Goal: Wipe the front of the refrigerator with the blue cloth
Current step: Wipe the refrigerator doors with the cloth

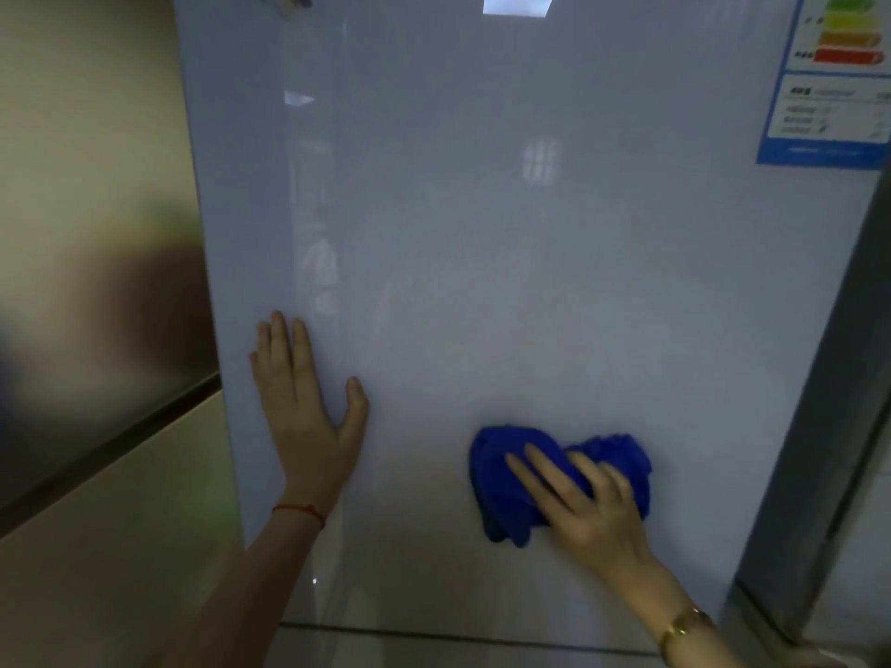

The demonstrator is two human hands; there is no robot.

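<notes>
The wiping is under way. The right hand [586,503] presses the bunched blue cloth [501,470] flat against the refrigerator door [482,257], fingers spread over it rather than gripping. The left hand [301,402], off to the side, lies open and flat on the door, bracing. Most of the glossy door lies above both hands, so the next move probably calls for sweeping the cloth upward. A label [834,79] sits far above the right hand. The room is dim.
</notes>
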